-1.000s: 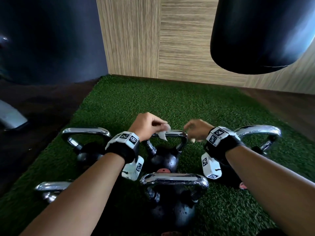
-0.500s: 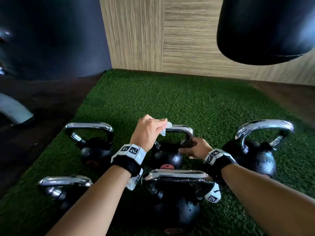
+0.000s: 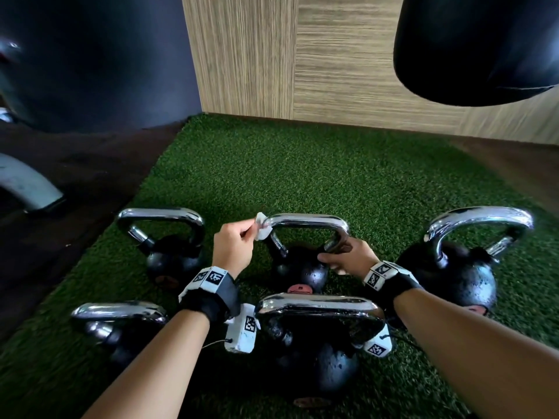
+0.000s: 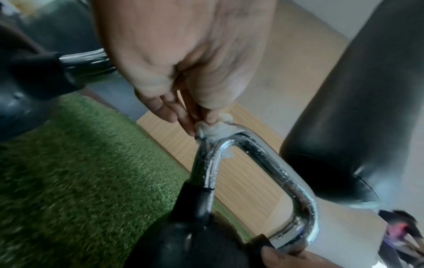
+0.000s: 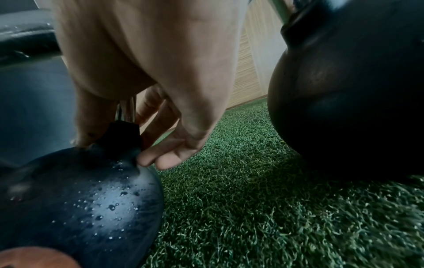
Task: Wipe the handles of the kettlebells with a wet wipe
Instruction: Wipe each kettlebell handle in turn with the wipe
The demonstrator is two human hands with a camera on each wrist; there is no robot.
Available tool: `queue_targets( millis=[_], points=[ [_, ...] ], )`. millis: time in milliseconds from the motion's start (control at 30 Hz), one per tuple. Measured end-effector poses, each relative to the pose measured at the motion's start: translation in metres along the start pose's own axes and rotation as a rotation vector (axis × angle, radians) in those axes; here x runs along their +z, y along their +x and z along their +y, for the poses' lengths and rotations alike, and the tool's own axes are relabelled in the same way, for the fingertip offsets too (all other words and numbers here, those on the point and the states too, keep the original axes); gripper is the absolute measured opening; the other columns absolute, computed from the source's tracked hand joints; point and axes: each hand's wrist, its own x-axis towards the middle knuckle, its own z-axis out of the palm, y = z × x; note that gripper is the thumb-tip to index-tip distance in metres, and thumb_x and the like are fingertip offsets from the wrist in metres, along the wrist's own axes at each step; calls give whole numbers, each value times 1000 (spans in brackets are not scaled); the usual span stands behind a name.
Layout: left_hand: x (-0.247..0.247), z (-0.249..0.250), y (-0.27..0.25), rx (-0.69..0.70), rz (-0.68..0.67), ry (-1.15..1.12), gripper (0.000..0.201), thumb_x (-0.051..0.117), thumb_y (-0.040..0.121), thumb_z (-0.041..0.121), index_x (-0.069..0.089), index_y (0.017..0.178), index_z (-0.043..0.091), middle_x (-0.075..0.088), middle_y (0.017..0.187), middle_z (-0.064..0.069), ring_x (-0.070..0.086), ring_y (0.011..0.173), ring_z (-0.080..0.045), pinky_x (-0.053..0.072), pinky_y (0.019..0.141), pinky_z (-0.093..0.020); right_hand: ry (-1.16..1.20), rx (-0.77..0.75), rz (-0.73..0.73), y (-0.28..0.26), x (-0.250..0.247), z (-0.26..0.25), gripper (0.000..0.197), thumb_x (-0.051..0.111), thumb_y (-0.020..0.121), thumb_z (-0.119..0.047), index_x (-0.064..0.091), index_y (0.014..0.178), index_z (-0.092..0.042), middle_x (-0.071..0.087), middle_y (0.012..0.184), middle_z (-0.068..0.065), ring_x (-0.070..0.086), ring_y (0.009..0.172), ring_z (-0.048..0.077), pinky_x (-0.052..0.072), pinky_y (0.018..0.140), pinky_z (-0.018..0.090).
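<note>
With our left hand [image 3: 233,246] we pinch a small crumpled wet wipe [image 3: 262,228] between the thumb and the first fingers; the other fingers are loosely curled under it. The wipe is pressed on the left upper corner of the chrome handle [image 3: 305,220] of the middle kettlebell [image 3: 299,272], just at our fingertips. In the left wrist view the wipe [image 4: 215,131] sits on top of the bend of this handle [image 4: 270,159], and the metal below it carries small drops.

Our right hand [image 3: 348,258] holds the same kettlebell at the right foot of the handle, where the chrome goes into the black body. In the right wrist view the fingers [image 5: 156,156] are curled around the black neck and their tips touch the wet round body [image 5: 87,203]; the thumb is on the other side of the neck.

Just beside our right fingers, to the right, stands a bigger kettlebell [image 3: 453,273] with a high chrome handle. To the left of our left fingers stands another kettlebell [image 3: 169,255]. Nearer to us than both hands, under our wrists, there are two more: a large one [image 3: 320,358] in the middle and one [image 3: 118,325] at the left. All stand on green artificial grass [image 3: 302,176]. Beyond our fingers is a wooden wall [image 3: 272,55], and above at the right hangs a black punching bag [image 3: 472,43].
</note>
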Motion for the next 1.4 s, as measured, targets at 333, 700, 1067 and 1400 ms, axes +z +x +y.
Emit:
queue_targets(
  millis=[333, 700, 1067, 1400],
  points=[
    [21, -20, -20, -243, -21, -207, 14, 73, 95, 17, 82, 105, 17, 77, 95, 10, 67, 95, -4, 56, 95, -38, -125, -10, -132, 6, -6, -5, 60, 89, 73, -20, 62, 126, -23, 78, 91, 7, 71, 66, 18, 57, 57, 30],
    [18, -20, -20, -184, -156, -37, 31, 74, 88, 52, 84, 92, 23, 74, 66, 11, 58, 51, 7, 38, 50, -10, -236, 28, -36, 3, -10, -3, 33, 72, 71, 16, 76, 90, -11, 75, 69, 6, 65, 57, 17, 58, 59, 32],
    [52, 23, 44, -89, -364, 242, 31, 69, 96, 38, 81, 87, 10, 76, 85, -15, 71, 85, -33, 36, 65, -28, -549, -6, -425, -10, -10, -38, 41, 74, 85, -2, 75, 56, -32, 70, 62, -21, 63, 57, -8, 45, 49, 9],
    [60, 29, 51, -158, -530, 101, 27, 66, 98, 30, 79, 115, 14, 79, 108, -10, 73, 104, -25, 52, 87, -26, -323, -86, -240, -5, 6, -41, 12, 83, 79, -30, 76, 83, -22, 78, 87, 0, 70, 71, 13, 61, 70, 36]
  ],
)
